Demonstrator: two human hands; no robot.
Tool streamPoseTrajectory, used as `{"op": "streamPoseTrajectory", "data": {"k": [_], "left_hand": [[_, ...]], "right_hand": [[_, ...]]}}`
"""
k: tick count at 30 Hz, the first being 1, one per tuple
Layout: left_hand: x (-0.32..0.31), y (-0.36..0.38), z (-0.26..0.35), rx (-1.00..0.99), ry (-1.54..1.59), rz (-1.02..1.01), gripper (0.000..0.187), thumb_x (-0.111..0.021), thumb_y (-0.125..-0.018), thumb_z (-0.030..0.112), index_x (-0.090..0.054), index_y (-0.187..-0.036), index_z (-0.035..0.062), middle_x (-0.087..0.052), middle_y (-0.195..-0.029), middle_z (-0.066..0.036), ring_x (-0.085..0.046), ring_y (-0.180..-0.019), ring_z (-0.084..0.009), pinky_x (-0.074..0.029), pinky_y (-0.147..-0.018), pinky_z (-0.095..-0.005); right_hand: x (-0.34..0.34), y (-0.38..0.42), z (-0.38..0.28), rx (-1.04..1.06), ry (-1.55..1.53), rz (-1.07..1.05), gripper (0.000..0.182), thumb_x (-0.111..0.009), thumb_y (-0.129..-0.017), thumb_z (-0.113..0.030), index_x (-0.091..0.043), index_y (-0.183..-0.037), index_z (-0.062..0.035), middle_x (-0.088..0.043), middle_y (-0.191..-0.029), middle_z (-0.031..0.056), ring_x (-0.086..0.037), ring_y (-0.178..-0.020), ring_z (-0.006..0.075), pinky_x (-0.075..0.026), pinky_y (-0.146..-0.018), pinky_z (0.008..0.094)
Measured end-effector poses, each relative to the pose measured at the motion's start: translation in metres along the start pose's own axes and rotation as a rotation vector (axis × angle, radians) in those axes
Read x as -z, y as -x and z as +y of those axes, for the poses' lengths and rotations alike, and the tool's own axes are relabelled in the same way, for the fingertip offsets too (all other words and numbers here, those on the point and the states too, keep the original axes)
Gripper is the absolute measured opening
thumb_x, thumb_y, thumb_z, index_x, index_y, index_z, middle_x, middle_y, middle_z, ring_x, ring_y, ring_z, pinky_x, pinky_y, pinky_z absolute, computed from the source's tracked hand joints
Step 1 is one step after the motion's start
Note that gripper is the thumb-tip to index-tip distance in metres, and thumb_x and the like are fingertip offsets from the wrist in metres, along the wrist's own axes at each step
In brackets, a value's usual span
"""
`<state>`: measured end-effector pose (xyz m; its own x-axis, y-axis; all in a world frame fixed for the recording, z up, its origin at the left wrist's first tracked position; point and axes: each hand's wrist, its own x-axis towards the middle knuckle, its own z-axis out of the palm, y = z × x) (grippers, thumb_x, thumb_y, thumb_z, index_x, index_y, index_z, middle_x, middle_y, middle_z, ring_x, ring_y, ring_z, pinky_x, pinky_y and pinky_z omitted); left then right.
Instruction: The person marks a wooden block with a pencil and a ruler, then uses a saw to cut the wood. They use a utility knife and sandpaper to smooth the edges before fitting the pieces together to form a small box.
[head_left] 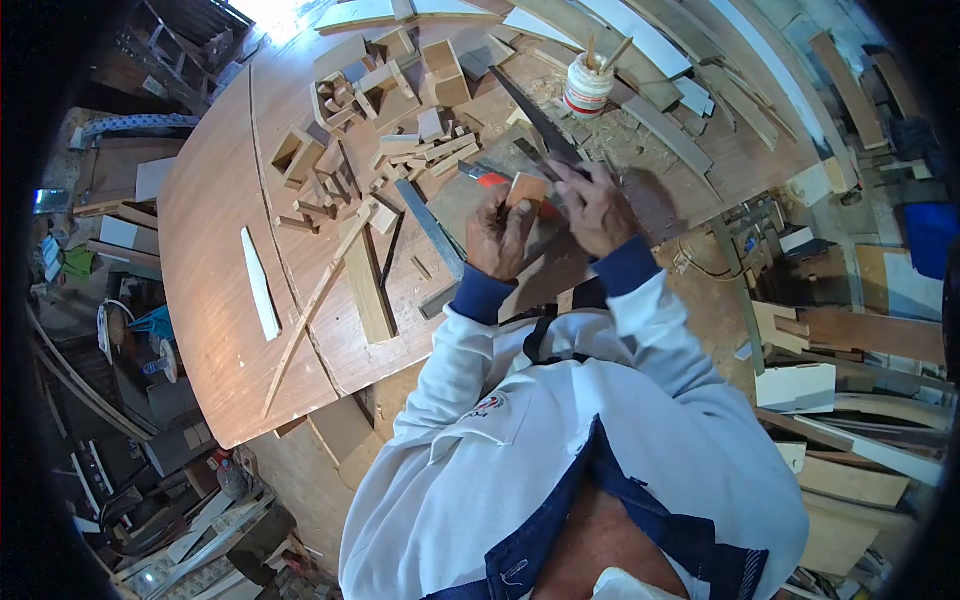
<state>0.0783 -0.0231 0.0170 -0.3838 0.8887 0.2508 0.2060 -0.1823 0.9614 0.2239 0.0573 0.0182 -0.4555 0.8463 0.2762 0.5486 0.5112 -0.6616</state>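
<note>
My left hand (pixel 500 233) is closed on a small wooden block (pixel 527 190), thumb across its face, above the near part of the table. Just right of it, my right hand (pixel 597 208) has its fingers bent around a thin dark tool (pixel 530 151), which points up and left. A long dark saw blade (pixel 530 108) lies behind the hands. Close to the left fingers is a red and dark tool (pixel 484 176). A metal square (pixel 428 226) rests to the left of my left hand.
Small wood pieces and open boxes (pixel 445 75) cover the upper middle of the table (pixel 215 300). A white jar with sticks (pixel 588 88) stands upper right among wood strips. A long thin strip (pixel 318 305) and a white piece (pixel 260 285) lie left.
</note>
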Motion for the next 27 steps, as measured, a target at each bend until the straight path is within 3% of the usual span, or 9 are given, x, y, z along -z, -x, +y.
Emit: {"op": "streamPoseTrajectory", "data": {"k": [3,5,8,11,13,19,23,26,27], "left_hand": [[0.011,-0.006,-0.012,0.153,0.174,-0.042,0.02,-0.058,-0.091,0.019,-0.058,-0.102,0.0012,-0.06,-0.079,-0.002,-0.055,-0.068,-0.0088,-0.045,-0.061,-0.0223],[0.013,-0.009,-0.014,0.404,0.279,-0.159,0.022,-0.058,-0.092,0.018,-0.055,-0.108,0.0024,-0.062,-0.086,-0.005,-0.059,-0.069,-0.0113,-0.047,-0.06,-0.0235],[0.004,-0.012,0.001,0.425,0.599,-0.085,0.014,-0.052,-0.092,0.012,-0.05,-0.104,0.0034,-0.063,-0.086,-0.011,-0.061,-0.065,-0.0158,-0.051,-0.063,-0.027],[0.009,-0.015,-0.007,0.492,0.745,-0.086,0.022,-0.049,-0.092,0.008,-0.047,-0.113,0.0029,-0.062,-0.094,-0.013,-0.063,-0.072,-0.0204,-0.053,-0.066,-0.0317],[0.017,-0.022,-0.013,0.492,0.785,-0.123,0.025,-0.049,-0.09,0.006,-0.047,-0.115,0.0026,-0.062,-0.098,-0.013,-0.063,-0.075,-0.021,-0.053,-0.067,-0.034],[0.018,-0.032,-0.009,0.518,0.89,-0.121,0.033,-0.05,-0.086,0.0,-0.049,-0.118,0.0009,-0.06,-0.102,-0.012,-0.062,-0.083,-0.0215,-0.053,-0.072,-0.0368],[0.018,-0.035,-0.01,0.484,0.947,-0.088,0.027,-0.05,-0.085,-0.002,-0.052,-0.112,-0.0001,-0.06,-0.099,-0.011,-0.061,-0.083,-0.021,-0.052,-0.072,-0.0358],[0.017,-0.036,-0.025,0.461,0.935,-0.134,0.029,-0.055,-0.084,-0.002,-0.05,-0.113,0.0008,-0.061,-0.099,-0.011,-0.062,-0.086,-0.0199,-0.053,-0.074,-0.034],[0.016,-0.037,-0.023,0.464,0.934,-0.137,0.029,-0.055,-0.084,-0.002,-0.05,-0.113,0.0008,-0.061,-0.099,-0.011,-0.062,-0.086,-0.0199,-0.053,-0.074,-0.034]], "right_hand": [[-0.007,-0.002,0.034,0.101,-0.094,0.026,0.033,-0.051,-0.093,-0.026,-0.059,-0.122,-0.0113,-0.058,-0.104,0.0175,-0.057,-0.095,0.0348,-0.047,-0.083,0.0409],[0.009,-0.007,-0.001,0.188,-0.149,0.055,0.033,-0.049,-0.095,-0.024,-0.058,-0.123,-0.0106,-0.059,-0.103,0.0189,-0.057,-0.095,0.0352,-0.047,-0.084,0.0412],[0.006,-0.014,0.007,0.245,-0.15,0.119,0.035,-0.049,-0.095,-0.025,-0.057,-0.124,-0.009,-0.059,-0.105,0.0196,-0.056,-0.094,0.0359,-0.046,-0.085,0.0408],[-0.007,-0.01,0.084,0.015,-0.1,0.207,0.037,-0.054,-0.091,-0.025,-0.057,-0.124,-0.0075,-0.057,-0.108,0.0224,-0.054,-0.1,0.038,-0.043,-0.09,0.0413],[-0.011,-0.002,0.131,-0.244,0.152,0.203,0.044,-0.06,-0.085,-0.023,-0.055,-0.126,-0.0072,-0.053,-0.113,0.0268,-0.049,-0.108,0.0411,-0.04,-0.094,0.0427],[-0.017,-0.003,0.153,-0.295,0.385,0.021,0.049,-0.065,-0.081,-0.024,-0.055,-0.125,-0.0059,-0.051,-0.114,0.0251,-0.048,-0.11,0.0393,-0.04,-0.094,0.0443],[-0.01,-0.008,0.131,-0.228,0.464,0.131,0.045,-0.064,-0.082,-0.024,-0.057,-0.123,-0.0065,-0.051,-0.114,0.0245,-0.048,-0.11,0.0384,-0.041,-0.094,0.0445],[-0.005,-0.021,0.092,-0.25,-0.141,0.18,0.039,-0.061,-0.087,-0.029,-0.062,-0.111,0.0021,-0.06,-0.104,0.0206,-0.058,-0.101,0.0314,-0.046,-0.087,0.0374],[-0.002,-0.027,0.072,-0.254,-0.141,0.182,0.039,-0.061,-0.087,-0.029,-0.062,-0.111,0.0021,-0.06,-0.104,0.0206,-0.058,-0.101,0.0314,-0.046,-0.087,0.0374]]}}
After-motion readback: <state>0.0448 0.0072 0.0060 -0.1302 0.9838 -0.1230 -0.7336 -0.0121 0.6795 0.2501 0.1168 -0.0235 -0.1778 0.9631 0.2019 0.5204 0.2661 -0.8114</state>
